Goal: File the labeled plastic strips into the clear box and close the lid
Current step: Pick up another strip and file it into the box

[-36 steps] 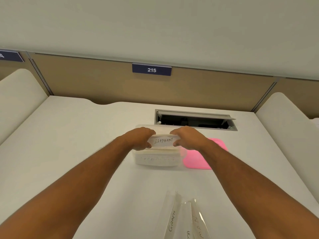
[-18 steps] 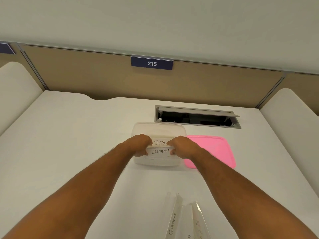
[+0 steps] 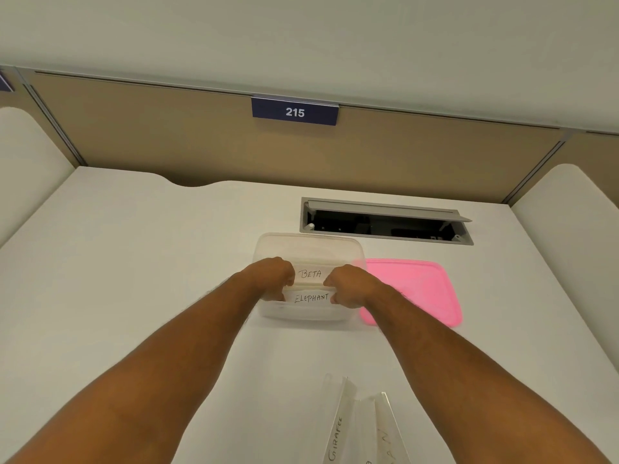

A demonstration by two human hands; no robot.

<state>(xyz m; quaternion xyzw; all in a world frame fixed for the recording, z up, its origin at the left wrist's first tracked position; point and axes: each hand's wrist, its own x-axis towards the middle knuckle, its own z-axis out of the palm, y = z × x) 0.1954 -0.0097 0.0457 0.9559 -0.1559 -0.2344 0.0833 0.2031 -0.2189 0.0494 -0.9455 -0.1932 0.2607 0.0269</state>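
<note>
The clear box stands open on the white desk, straight ahead of me. Inside it a strip labeled BETA stands behind a strip labeled ELEPHANT. My left hand grips the left end of the ELEPHANT strip and my right hand grips its right end, both inside the box. The pink lid lies flat on the desk, touching the box's right side. Several loose labeled strips, one reading GIRAFFE, lie near the desk's front edge.
An open grey cable hatch is set into the desk just behind the box. A tan partition with a blue sign 215 closes off the back. White side dividers rise at both desk sides.
Both hands have lowered the ELEPHANT strip from above the box rim down into the box, in front of the BETA strip, which has come into sight. The camera view has tilted slightly.
</note>
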